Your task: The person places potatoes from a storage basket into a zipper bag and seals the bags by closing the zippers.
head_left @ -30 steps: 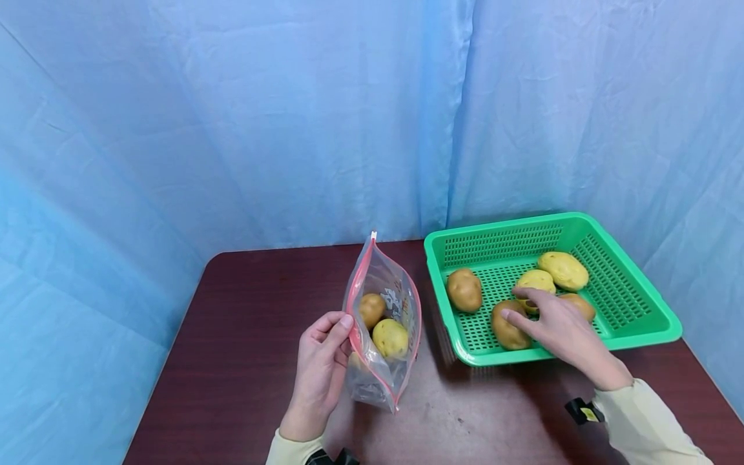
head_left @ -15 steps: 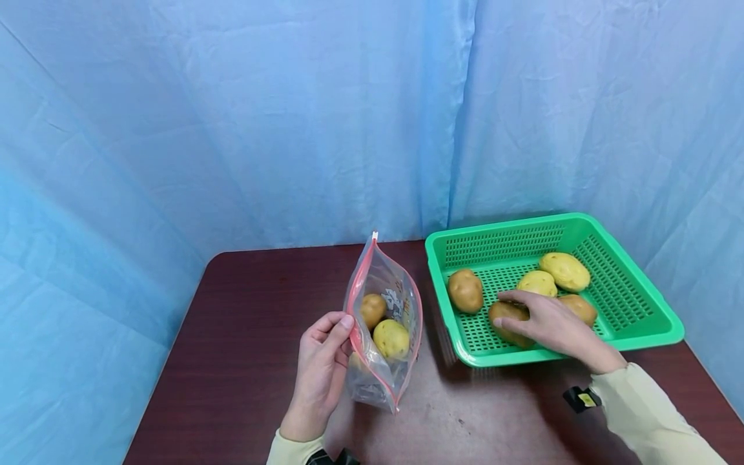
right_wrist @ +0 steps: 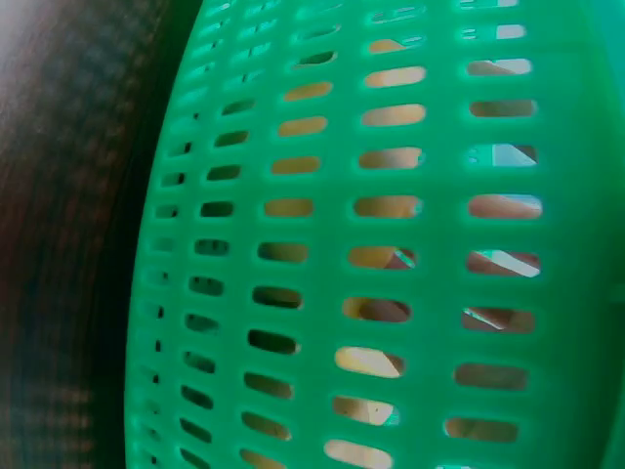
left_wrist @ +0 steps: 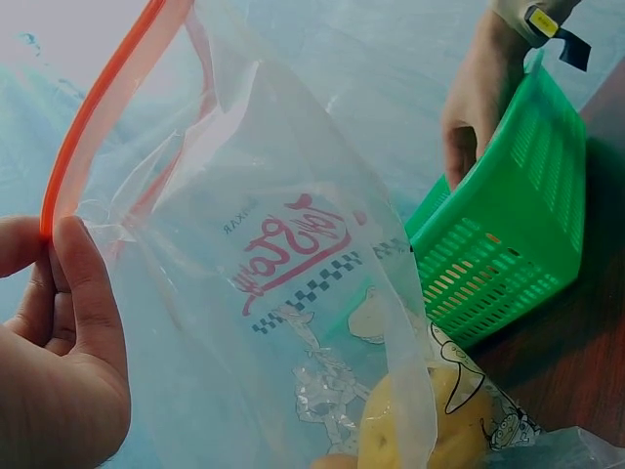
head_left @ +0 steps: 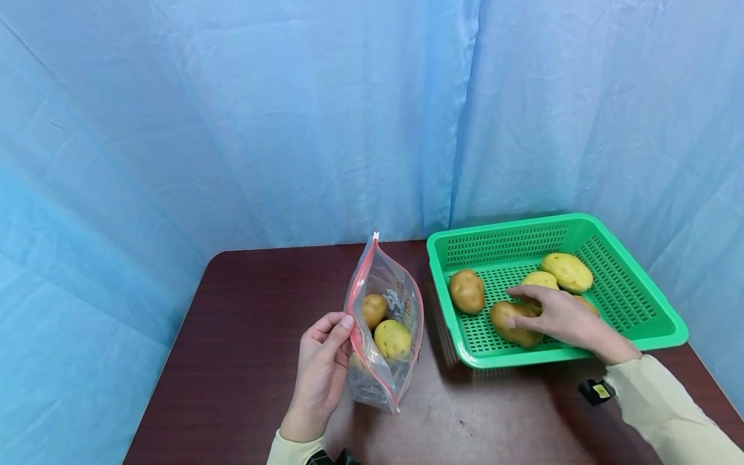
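Note:
My left hand (head_left: 320,371) pinches the red zip edge of a clear zip bag (head_left: 409,361) between thumb and fingers. The bag stands with its mouth spread, holding a brown potato (head_left: 373,310), a yellow potato (head_left: 392,339) and a partly hidden third. In the left wrist view, the thumb and fingers of the left hand (left_wrist: 73,342) meet on that edge. My right hand (head_left: 560,316) is inside the green basket (head_left: 476,360), over a brown potato (head_left: 506,329), thumb across its top. Whether the fingers touch it is unclear. Through the right wrist view, the basket wall (right_wrist: 322,230) hides this hand.
Also in the basket are a brown potato (head_left: 467,292) at the left, yellow potatoes (head_left: 566,271) toward the back right, and another brown one (head_left: 588,305) partly behind the hand. Blue curtains (head_left: 325,129) hang behind the dark table (head_left: 244,336).
My right hand came down over the near brown potato, then drew back slightly to the right. That potato now lies turned, its long side more sideways. My left hand and the bag stay nearly still.

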The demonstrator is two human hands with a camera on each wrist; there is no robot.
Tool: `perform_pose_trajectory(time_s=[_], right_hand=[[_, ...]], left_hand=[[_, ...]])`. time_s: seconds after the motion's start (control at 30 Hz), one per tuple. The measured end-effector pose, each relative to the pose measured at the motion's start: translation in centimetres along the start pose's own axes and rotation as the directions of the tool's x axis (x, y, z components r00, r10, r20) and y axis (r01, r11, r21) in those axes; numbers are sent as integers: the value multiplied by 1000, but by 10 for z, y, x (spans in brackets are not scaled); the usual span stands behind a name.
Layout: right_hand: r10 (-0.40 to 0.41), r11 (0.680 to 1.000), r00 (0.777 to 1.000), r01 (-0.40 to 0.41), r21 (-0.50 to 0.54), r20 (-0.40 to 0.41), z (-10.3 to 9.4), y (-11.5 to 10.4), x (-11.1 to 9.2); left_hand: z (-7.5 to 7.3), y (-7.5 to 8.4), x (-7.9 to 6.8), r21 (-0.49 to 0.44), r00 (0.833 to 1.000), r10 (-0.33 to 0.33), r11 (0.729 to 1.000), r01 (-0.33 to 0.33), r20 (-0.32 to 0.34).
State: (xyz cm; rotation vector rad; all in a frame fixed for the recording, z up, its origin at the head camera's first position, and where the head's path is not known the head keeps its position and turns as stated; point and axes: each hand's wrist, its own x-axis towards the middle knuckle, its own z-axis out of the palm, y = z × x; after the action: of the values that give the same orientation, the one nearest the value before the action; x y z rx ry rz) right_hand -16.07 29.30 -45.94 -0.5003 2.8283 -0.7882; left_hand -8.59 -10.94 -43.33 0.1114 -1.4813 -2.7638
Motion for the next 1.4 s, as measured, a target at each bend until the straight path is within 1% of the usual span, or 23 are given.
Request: perform_pose_trajectory(time_s=[0.2, 0.37, 0.5, 0.63, 0.8, 0.93, 1.03, 1.13, 1.4], right_hand=[[-15, 1000, 999, 15, -6, 44, 3, 2, 4], [-12, 1000, 995, 13, -14, 103, 8, 2, 9], [-18, 1000, 993, 20, -13, 115, 7, 1, 9], [-25, 1000, 997, 27, -16, 76, 4, 1, 6], [-14, 1000, 1000, 15, -15, 25, -4, -3, 2], [-29, 999, 999, 29, -17, -22, -9, -8, -2], [-62, 998, 996, 61, -3, -64, -13, -12, -5], [-74, 997, 992, 75, 9, -102, -16, -18, -9], [-53, 996, 979, 65, 55, -198, -24, -41, -22]], left_hand=[[0, 0, 0, 4, 1000, 2, 1000, -2, -3], [0, -1, 1, 0, 1000, 7, 1000, -7, -3], [1, -2, 1, -9, 1000, 15, 1000, -15, 9], [1, -2, 1, -4, 1000, 15, 1000, -15, 10], [2, -1, 1, 2, 1000, 8, 1000, -8, -1], [2, -1, 1, 5, 1000, 0, 1000, 0, -6], [2, 0, 0, 14, 1000, -4, 1000, 4, -3], [3, 1, 0, 18, 1000, -8, 1000, 8, 1], [4, 2, -1, 22, 1000, -23, 999, 22, 6]])
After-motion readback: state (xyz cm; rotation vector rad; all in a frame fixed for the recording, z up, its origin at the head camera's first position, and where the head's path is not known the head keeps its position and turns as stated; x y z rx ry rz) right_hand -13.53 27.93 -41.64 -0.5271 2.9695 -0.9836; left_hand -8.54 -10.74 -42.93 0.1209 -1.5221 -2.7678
